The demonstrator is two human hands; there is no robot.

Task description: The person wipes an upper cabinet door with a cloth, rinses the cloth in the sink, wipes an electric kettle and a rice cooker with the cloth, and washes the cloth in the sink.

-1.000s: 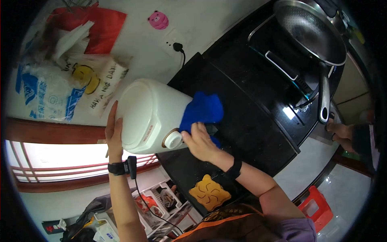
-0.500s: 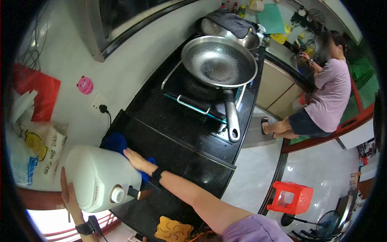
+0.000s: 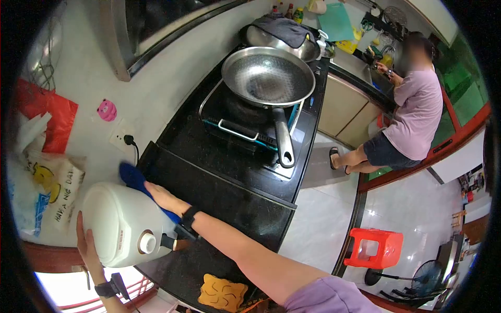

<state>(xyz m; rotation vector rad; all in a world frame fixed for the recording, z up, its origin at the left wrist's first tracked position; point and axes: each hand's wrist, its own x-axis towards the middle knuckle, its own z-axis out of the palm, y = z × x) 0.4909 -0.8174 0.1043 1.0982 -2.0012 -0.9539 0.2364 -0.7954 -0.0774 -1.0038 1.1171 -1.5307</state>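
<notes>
A white air fryer (image 3: 122,224) with a round knob and a brown-tipped handle stands on the black counter, at lower left in the head view. My left hand (image 3: 90,248) lies against its left side, fingers stretched along the casing. On the fryer's other side, my right hand (image 3: 166,199) presses on a blue cloth (image 3: 131,176), which is spread between the fryer and the counter top. Part of the cloth is hidden under my palm and behind the fryer. Both wrists wear dark bands.
A steel frying pan (image 3: 269,75) sits on the stove (image 3: 235,128), its handle pointing toward the counter edge. A yellow mat (image 3: 223,293) lies near the front edge. Another person (image 3: 415,112) stands by the far counter. A red stool (image 3: 374,248) is on the floor.
My right hand and the blue cloth have slid toward the wall behind the fryer. My left hand stays on the fryer's side. The whole view has shifted slightly.
</notes>
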